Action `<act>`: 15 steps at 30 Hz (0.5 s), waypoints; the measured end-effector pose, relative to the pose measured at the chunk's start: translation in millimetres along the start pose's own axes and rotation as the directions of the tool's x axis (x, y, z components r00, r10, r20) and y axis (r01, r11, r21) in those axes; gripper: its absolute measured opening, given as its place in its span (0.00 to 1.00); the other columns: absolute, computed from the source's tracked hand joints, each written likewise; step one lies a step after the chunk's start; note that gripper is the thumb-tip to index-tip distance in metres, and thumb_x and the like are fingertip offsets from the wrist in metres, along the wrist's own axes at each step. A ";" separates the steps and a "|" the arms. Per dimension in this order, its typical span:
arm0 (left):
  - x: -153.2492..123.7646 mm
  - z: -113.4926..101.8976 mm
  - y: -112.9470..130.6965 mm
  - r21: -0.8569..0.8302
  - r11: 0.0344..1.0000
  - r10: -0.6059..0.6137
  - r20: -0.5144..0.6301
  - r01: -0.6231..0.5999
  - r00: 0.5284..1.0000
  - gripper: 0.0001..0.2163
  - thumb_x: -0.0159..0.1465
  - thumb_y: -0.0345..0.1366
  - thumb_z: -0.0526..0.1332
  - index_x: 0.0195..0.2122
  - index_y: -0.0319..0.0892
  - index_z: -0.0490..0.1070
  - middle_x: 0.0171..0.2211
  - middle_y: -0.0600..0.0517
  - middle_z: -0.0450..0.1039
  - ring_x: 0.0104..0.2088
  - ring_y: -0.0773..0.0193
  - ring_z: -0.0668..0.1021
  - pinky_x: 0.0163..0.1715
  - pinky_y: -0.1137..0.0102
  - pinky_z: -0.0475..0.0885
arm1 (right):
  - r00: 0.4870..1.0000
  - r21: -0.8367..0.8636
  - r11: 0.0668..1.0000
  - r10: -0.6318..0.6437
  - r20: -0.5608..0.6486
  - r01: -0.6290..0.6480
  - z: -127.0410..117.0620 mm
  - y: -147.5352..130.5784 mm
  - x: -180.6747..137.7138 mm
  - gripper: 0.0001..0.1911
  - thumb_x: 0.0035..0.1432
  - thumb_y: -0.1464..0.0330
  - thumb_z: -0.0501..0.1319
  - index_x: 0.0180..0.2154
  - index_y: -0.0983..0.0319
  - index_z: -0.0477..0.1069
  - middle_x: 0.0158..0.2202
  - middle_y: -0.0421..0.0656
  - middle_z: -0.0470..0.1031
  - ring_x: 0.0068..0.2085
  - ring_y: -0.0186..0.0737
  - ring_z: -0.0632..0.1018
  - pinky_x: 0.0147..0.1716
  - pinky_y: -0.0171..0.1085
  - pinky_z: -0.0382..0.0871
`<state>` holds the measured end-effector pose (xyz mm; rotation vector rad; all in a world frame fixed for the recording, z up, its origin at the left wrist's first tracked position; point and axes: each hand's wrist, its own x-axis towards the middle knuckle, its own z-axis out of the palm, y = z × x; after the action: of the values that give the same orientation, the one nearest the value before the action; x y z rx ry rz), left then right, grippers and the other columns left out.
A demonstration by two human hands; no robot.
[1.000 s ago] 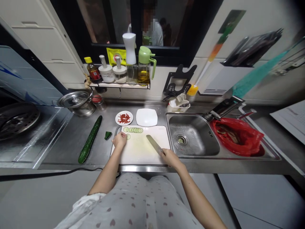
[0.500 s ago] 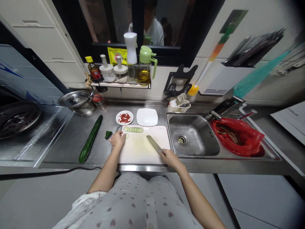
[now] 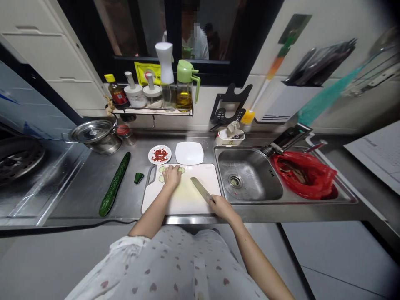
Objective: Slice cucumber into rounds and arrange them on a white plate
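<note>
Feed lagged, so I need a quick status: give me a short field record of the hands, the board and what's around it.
cutting board: white, beside sink
left hand: over cucumber slices, grip unclear
right hand: holds knife, blade over cutting board
left of cutting board: whole cucumber, cut end
behind cutting board: chilli dish, white plate

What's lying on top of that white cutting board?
Pale green cucumber slices peek out around the left hand, which covers the rest of the row, so its slices cannot be counted. The right hand holds a knife, blade over the cutting board.
</note>
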<state>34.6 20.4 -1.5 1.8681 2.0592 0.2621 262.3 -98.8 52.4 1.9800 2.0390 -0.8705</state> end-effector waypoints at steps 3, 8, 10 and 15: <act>6.7 0.5 5.4 0.066 0.997 0.035 0.036 -0.038 0.999 0.16 0.66 0.40 0.52 0.53 0.49 0.71 0.51 0.42 0.67 0.53 0.48 0.67 0.53 0.55 0.57 | 1.000 -0.008 1.000 0.004 -0.007 -0.004 1.8 2.3 -1.3 0.16 0.65 0.64 0.49 0.41 0.63 0.73 0.42 0.49 0.78 0.43 0.41 0.76 0.34 0.33 0.57; 15.2 -1.1 8.5 0.080 0.996 0.037 0.056 -0.042 0.998 0.13 0.63 0.36 0.56 0.48 0.49 0.72 0.51 0.44 0.67 0.54 0.49 0.67 0.51 0.57 0.59 | 1.000 -0.016 1.000 0.014 -0.020 -0.015 4.2 6.3 -1.1 0.17 0.65 0.64 0.48 0.42 0.64 0.73 0.42 0.50 0.77 0.43 0.41 0.76 0.35 0.33 0.58; 16.7 -2.0 8.9 0.056 0.997 0.047 0.071 -0.051 0.996 0.11 0.62 0.34 0.56 0.45 0.48 0.72 0.49 0.44 0.70 0.52 0.50 0.69 0.51 0.57 0.60 | 1.000 -0.019 1.000 0.016 -0.022 -0.016 5.8 7.7 -0.7 0.17 0.65 0.64 0.48 0.42 0.64 0.73 0.43 0.50 0.77 0.43 0.41 0.76 0.35 0.33 0.58; 9.1 -1.7 1.3 -0.097 0.992 -0.068 0.117 0.080 0.991 0.09 0.62 0.33 0.55 0.41 0.48 0.72 0.41 0.50 0.77 0.45 0.55 0.75 0.48 0.60 0.62 | 0.999 -0.028 0.999 0.021 -0.031 -0.022 7.8 7.3 -0.7 0.17 0.65 0.64 0.48 0.43 0.64 0.73 0.43 0.50 0.77 0.43 0.41 0.76 0.36 0.33 0.58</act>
<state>34.5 29.7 -0.6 1.7032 1.9962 0.2314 267.1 -103.8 44.3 2.0085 2.0314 -0.8066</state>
